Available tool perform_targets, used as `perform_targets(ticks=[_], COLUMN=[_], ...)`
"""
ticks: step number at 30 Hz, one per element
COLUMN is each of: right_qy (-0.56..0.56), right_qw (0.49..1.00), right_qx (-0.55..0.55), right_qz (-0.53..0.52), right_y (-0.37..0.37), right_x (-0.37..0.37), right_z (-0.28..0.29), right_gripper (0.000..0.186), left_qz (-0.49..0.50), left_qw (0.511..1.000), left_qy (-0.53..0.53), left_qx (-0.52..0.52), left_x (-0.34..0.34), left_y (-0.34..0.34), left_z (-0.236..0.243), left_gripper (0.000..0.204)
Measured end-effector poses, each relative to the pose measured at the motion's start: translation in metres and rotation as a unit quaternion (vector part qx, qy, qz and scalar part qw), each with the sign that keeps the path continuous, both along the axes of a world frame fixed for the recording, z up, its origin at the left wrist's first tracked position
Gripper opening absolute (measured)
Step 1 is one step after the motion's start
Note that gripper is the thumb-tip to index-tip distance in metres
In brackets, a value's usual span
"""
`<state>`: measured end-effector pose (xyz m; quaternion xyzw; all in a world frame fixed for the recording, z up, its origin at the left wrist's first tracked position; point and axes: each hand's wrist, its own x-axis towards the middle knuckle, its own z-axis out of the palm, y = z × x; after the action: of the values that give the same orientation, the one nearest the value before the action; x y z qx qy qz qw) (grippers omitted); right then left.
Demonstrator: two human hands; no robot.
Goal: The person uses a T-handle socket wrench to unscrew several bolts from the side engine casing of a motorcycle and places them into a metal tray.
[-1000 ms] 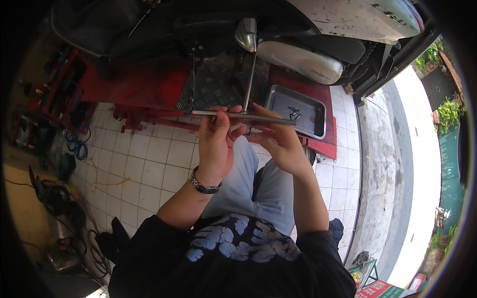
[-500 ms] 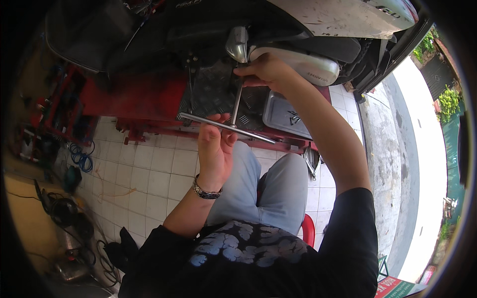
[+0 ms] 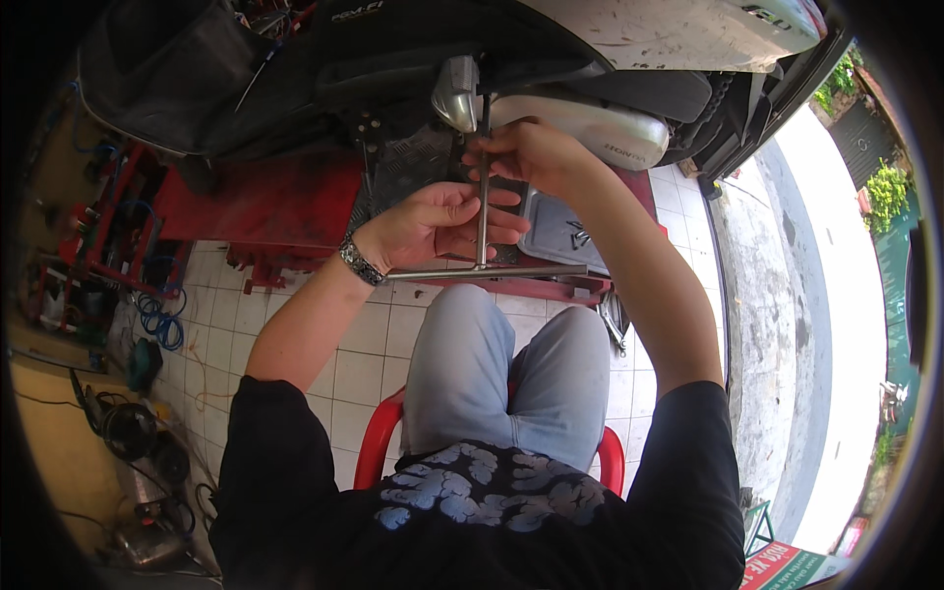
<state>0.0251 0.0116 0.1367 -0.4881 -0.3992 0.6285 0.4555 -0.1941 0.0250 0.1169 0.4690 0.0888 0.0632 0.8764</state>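
Observation:
A steel T-handle wrench (image 3: 483, 221) points away from me, its crossbar lying nearest my knees. Its far end meets the side of a motor scooter (image 3: 393, 79), beside a silver metal cover (image 3: 456, 95); the exact contact point is hidden. My right hand (image 3: 526, 155) has its thumb and fingers closed round the upper shaft. Lower down, my left hand (image 3: 433, 223) is open, with its fingers stretched out behind the shaft and the thumb beside it. The crossbar's left end passes by my left wrist.
A grey tray (image 3: 551, 221) with several bolts (image 3: 578, 234) sits on the red lift platform (image 3: 265, 202). Blue hose (image 3: 160, 320) lies coiled on the tiled floor at left. I sit on a red chair (image 3: 379, 438). Cables and tools lie at lower left.
My left hand has left the crossbar and moved up beside the shaft, fingers now extended. The crossbar has turned to lie nearly level across my view. My right hand stays on the upper shaft.

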Motion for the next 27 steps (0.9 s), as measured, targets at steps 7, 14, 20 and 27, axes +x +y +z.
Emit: perform_targets(ticks=[7,14,20,27], right_qy=[0.032,-0.001,0.092,-0.046], right_qw=[0.999,0.999,0.996,0.994], right_qx=[-0.037,-0.017,-0.012,-0.023], right_qz=[-0.011,-0.04,-0.007,-0.096], right_y=[-0.001,0.021,0.022,0.013], right_x=[-0.005,0.001,-0.001,-0.013], right_z=[0.016,0.006,0.002,0.017], right_gripper=[0.027,0.025,0.029,0.022], left_qz=[0.01,0.074,0.094,0.037], left_qw=[0.998,0.99,0.989,0.984], left_qy=[-0.069,-0.11,-0.085,-0.17], left_qx=[-0.004,-0.056,-0.075,-0.041], left_x=[0.008,0.024,0.013,0.023], left_y=[0.027,0.003,0.005,0.032], left_z=[-0.035,-0.034,-0.025,-0.069], left_gripper=[0.041,0.046,0.043,0.054])
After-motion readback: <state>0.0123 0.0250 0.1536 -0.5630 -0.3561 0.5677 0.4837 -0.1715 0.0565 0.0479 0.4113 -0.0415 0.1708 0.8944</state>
